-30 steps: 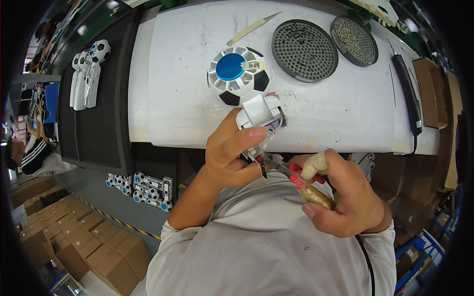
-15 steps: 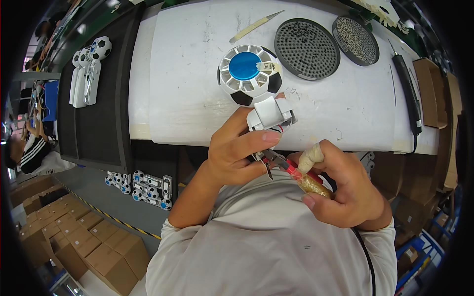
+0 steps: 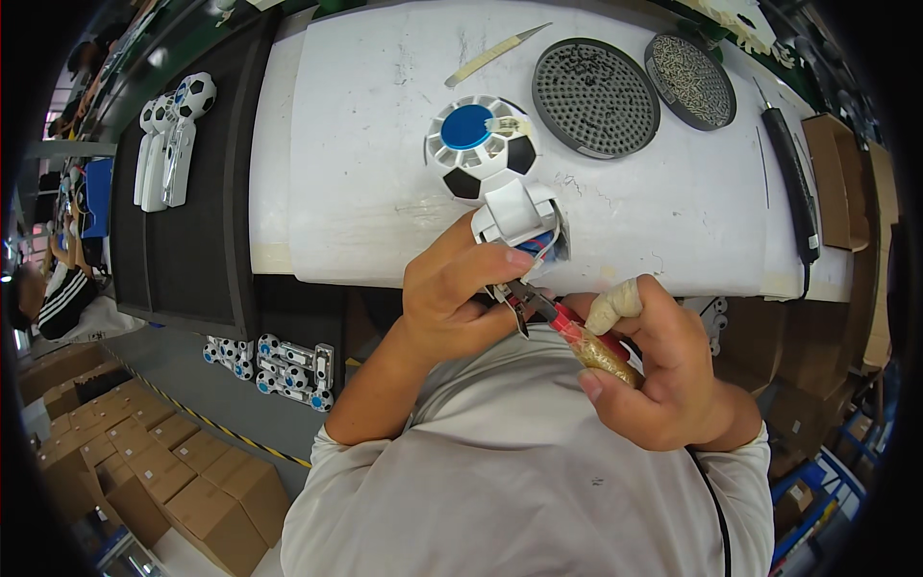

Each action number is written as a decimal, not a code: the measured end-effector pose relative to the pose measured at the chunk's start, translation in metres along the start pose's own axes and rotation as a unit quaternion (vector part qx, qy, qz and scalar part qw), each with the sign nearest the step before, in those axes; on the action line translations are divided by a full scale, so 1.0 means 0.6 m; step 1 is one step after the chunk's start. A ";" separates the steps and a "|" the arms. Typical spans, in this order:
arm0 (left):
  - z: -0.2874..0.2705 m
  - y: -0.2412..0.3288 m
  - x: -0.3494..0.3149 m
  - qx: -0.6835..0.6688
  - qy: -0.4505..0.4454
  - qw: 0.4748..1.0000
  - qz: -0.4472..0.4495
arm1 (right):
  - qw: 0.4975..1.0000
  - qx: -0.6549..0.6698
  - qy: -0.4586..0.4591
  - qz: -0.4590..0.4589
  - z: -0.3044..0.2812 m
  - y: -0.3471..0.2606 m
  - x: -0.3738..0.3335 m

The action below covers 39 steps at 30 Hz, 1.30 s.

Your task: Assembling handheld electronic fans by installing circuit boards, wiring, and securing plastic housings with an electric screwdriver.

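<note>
My left hand (image 3: 452, 293) is closed round a white handheld fan with a football-patterned head (image 3: 481, 154). Its head has radial slots and a blue disc and rests over the white work surface. At the fan's open body, wires and a blue part (image 3: 541, 242) show below my fingers. My right hand (image 3: 663, 370) grips red-handled pliers (image 3: 584, 344), their handle wrapped in yellowish tape. The plier jaws meet the fan's lower end beside my left fingertips; what lies between them is too small to make out. A wrapping covers one finger of my right hand.
A tweezer-like pointed tool (image 3: 498, 55), a round dish of black screws (image 3: 596, 98) and a dish of silver screws (image 3: 690, 83) lie at the back. A black electric screwdriver (image 3: 794, 183) lies right. More fans (image 3: 178, 144) stand in a black tray (image 3: 192, 260). Cartons (image 3: 192, 462) fill the lower left.
The fan has tilted and shifted slightly left, so its blue part and wires show more. The pliers and my right hand have moved slightly left and down with it.
</note>
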<state>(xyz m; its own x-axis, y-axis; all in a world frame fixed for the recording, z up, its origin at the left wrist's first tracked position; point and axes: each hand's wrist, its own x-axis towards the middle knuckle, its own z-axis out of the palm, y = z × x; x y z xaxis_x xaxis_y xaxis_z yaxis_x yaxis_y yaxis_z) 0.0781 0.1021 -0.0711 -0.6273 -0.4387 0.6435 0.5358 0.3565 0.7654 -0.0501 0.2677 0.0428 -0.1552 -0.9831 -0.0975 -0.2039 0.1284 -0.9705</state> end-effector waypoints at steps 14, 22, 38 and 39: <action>0.005 0.029 0.015 -0.028 0.058 0.991 -0.114 | 0.989 -0.002 0.123 -0.077 -0.063 0.020 -0.023; 0.008 0.038 0.043 -0.133 0.044 0.964 -0.225 | 0.741 -0.556 0.375 0.006 -0.135 0.100 -0.010; -0.116 0.102 0.120 0.362 0.054 0.870 -0.330 | 0.934 -0.208 0.272 -0.102 -0.012 0.057 0.067; -0.124 0.098 0.120 0.363 0.054 0.870 -0.330 | 0.928 -0.211 0.287 -0.105 -0.013 0.057 0.064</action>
<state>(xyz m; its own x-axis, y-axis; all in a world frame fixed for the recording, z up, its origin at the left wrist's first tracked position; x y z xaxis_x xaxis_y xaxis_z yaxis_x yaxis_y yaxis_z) 0.1067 0.0299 0.0196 -0.5852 -0.8063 0.0859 -0.4439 0.4073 0.7982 -0.0707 0.2352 0.0074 -0.5342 -0.7760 0.3354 -0.6298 0.1006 -0.7702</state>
